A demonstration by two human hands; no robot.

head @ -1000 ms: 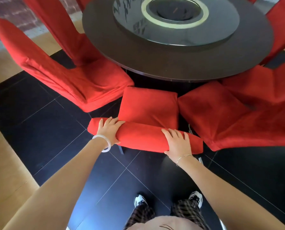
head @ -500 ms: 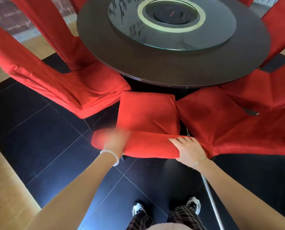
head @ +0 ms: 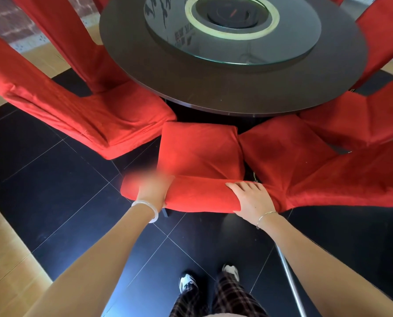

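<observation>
A chair in a red cover stands in front of me with its seat (head: 200, 152) toward the round dark table (head: 236, 92). Its padded backrest top (head: 200, 196) runs left to right just below the seat. My left hand (head: 153, 188) is blurred; it wraps over the backrest's left part, and a white bangle is on that wrist. Over the right end of the backrest my right hand (head: 252, 200) grips, fingers on top and thumb underneath. That end touches the neighbouring red chair (head: 305, 175).
Another red-covered chair (head: 94, 120) stands to the left, and more ring the table. A glass turntable (head: 232, 42) sits on the tabletop. A metal rod (head: 289, 277) slants along the floor by my right arm. Black tiles (head: 53, 170) meet wood flooring (head: 3, 248).
The chair has shifted right and closer to the table, and its backrest's right end now meets the neighbouring chair. My right hand has slid to that end.
</observation>
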